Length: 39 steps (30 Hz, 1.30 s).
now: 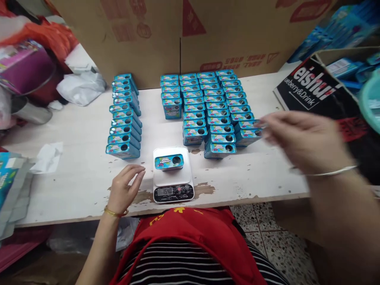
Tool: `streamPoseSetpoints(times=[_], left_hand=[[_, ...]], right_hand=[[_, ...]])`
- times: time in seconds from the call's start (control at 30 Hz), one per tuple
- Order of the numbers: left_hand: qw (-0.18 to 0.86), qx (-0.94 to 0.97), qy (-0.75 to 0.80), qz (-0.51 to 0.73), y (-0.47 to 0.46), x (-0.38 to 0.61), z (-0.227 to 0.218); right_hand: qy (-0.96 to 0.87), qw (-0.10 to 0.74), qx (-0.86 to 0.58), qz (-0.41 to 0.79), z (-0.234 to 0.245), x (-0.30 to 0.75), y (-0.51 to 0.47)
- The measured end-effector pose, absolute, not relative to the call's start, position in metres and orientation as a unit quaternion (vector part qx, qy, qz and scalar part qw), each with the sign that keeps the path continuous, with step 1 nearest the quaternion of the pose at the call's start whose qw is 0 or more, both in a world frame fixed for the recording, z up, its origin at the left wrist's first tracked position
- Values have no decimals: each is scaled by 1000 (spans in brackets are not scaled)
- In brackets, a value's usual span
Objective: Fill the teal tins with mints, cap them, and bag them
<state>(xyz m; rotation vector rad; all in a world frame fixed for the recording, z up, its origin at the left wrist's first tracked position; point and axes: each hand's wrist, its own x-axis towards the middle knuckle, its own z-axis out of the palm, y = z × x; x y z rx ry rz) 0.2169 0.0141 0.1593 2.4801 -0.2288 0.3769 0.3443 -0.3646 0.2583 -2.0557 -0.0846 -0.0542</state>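
While the left edge of the table [77, 182] is covered by overlapping blue and grey cartons [13, 188], a crumpled white paper [48, 157] is seen just beside them, with a purple bucket [28, 73] and a clear plastic bag [81, 87] set farther back. Next, a row of blue tins [123, 138] is lined up front to back. Between this row and the scale, the left hand [126, 188] is held with fingers loosely bent and the thumb tip brought close to them; nothing is gripped. On the white scale [159, 179], a single blue tin [165, 163] is placed upright, a dark round spot being shown at one end of its top; 154.0 seems to be displayed. Behind and to the right, more tins [194, 134] are arranged in four columns before a large cardboard box [160, 43]. Near the front of the rightmost column, the right hand [305, 138] is raised, blurred, its fingertips drawn together; whether anything is pinched cannot be told. Farther right, a black printed box [311, 85] is partly overlapped by a turquoise basin [371, 105].
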Motion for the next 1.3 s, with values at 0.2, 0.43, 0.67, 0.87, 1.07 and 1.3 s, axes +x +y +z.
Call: streamPoseSetpoints(times=[0.2,0.43,0.67,0.87,1.07,1.3], left_hand=[[326,925,-117,156,9,215,160],[346,915,-118,169,4,212,154],[319,920,-171,153,-18,245,172],[223,938,-227,139,-12,332,178],[143,966,-180,121,-10,439,158],[102,971,-130,173,-13,427,165]], right_hand=[[-193,637,-723,183,224,313,-234],[-199,626,-733,176,214,313,-229],[-60,742,-645,173,209,309,-240],[120,806,-536,223,184,286,-271],[206,791,-526,234,161,259,-288],[194,791,-518,260,158,253,-288]])
